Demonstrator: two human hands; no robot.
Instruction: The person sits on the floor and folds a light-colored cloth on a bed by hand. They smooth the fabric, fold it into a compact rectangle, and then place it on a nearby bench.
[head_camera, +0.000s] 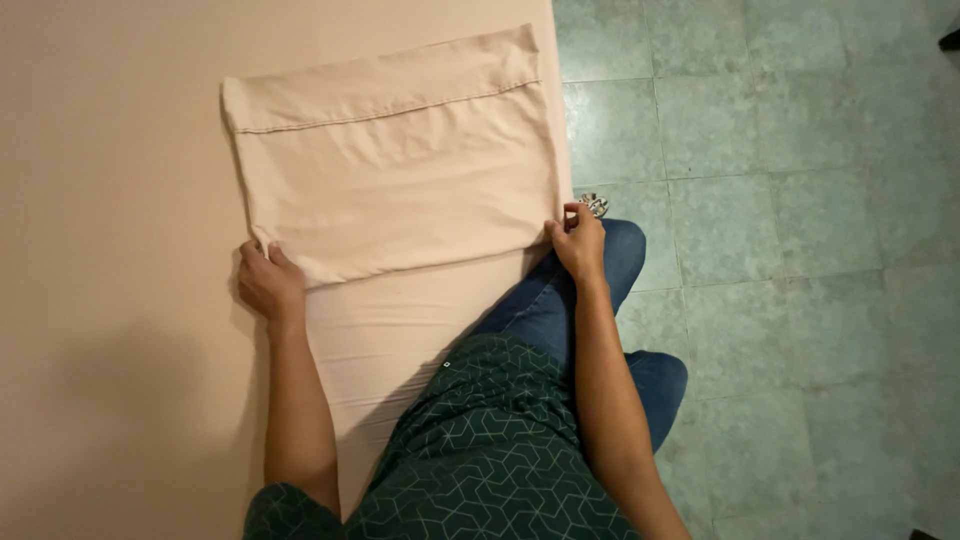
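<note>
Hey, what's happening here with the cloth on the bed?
A person holds a pale pillowcase flat on a bed sheet. The left hand pinches its near left corner, and the right hand grips its near right corner at the bed's edge. One knee in jeans rests against the bed, above a green tiled floor.

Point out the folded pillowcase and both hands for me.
folded pillowcase (400, 170), head view, middle of its top layer.
left hand (268, 283), head view, back of the hand at the near left corner.
right hand (580, 240), head view, back of the hand at the near right corner.
</note>
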